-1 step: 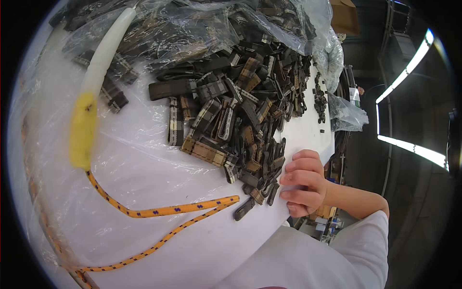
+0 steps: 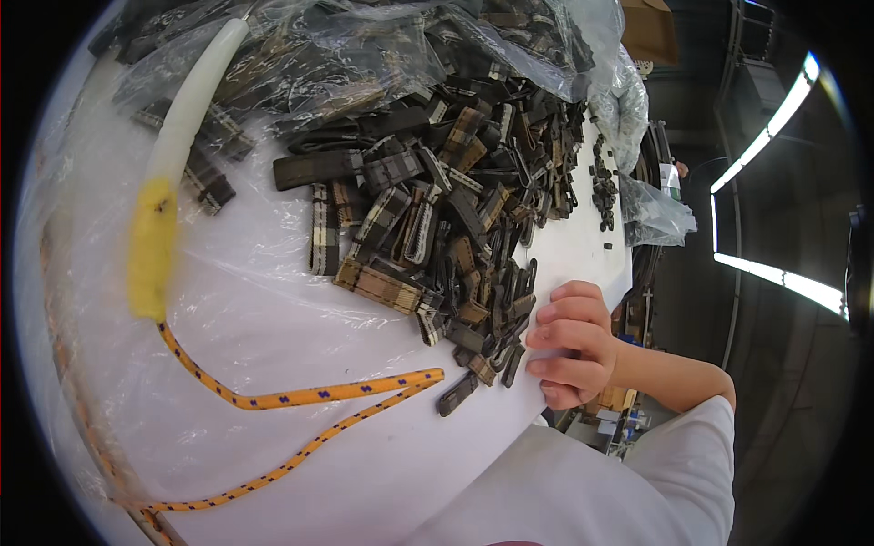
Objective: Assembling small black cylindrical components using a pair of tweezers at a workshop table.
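Observation:
My right hand rests at the edge of the white table. Its fingers are slightly curled and apart, and nothing shows in them. Just left of the fingertips lies the near end of a heap of folded plaid fabric loops, in brown, black and cream. One dark loop sits by itself at the heap's lower tip. Over the left side, a tapered white tool with a yellow grip ends in a thin metal tip. An orange cord with dark flecks trails from it. My left hand is out of view.
Clear plastic bags holding more plaid pieces cover the far side. Small dark pieces lie in a group at the far right of the table. Another plastic bag hangs beyond the edge, and a cardboard box stands behind.
The heap, the tool and the cord appear slightly farther left in the view. My right hand has hardly moved.

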The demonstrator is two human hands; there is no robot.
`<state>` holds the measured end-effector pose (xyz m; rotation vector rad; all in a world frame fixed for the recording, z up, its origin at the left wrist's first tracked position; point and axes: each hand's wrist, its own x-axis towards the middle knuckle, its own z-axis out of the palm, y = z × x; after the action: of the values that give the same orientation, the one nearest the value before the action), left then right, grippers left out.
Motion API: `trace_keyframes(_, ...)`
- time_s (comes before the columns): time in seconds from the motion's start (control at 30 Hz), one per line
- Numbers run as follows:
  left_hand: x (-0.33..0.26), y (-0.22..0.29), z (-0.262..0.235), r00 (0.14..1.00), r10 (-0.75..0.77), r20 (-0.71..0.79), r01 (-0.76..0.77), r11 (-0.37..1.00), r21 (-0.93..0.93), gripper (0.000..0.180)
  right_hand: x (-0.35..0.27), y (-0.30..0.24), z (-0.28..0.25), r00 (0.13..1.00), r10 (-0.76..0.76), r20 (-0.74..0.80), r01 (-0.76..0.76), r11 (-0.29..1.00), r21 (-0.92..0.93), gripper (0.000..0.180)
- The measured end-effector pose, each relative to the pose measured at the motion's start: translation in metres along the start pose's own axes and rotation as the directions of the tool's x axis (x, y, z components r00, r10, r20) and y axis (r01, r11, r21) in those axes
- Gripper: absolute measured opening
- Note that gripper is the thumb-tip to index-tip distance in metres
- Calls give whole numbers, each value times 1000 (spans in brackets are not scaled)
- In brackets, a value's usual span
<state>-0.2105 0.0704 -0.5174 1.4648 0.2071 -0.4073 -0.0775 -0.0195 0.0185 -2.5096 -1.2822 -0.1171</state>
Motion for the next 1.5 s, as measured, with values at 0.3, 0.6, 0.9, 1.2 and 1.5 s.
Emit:
trace_keyframes(0.3, -68, -1, -112, 991, 120, -64, -107, 977, 184, 19, 5, 2, -8, 999, -1, -33, 1, 1000, -8, 40)
trace_keyframes(0.6, -39, 111, -216, 930, 366, 35, -347, 842, 413, 20, -6, 1, 3, 974, -59, -220, 85, 990, 113, 41)
trace_keyframes(0.9, -155, 379, -172, 987, 16, 160, -127, 684, 718, 14, -10, 24, 34, 894, -61, -443, 205, 937, 284, 25)
trace_keyframes(1.2, -111, 588, 0, 890, 288, 352, -366, 914, 177, 14, -55, 107, -43, 772, 586, -248, -9, 400, 917, 22)
trace_keyframes(1.5, -6, 605, 70, 841, 391, 375, -369, 920, -133, 20, -79, 136, -54, 753, 614, -236, 49, 306, 951, 27)
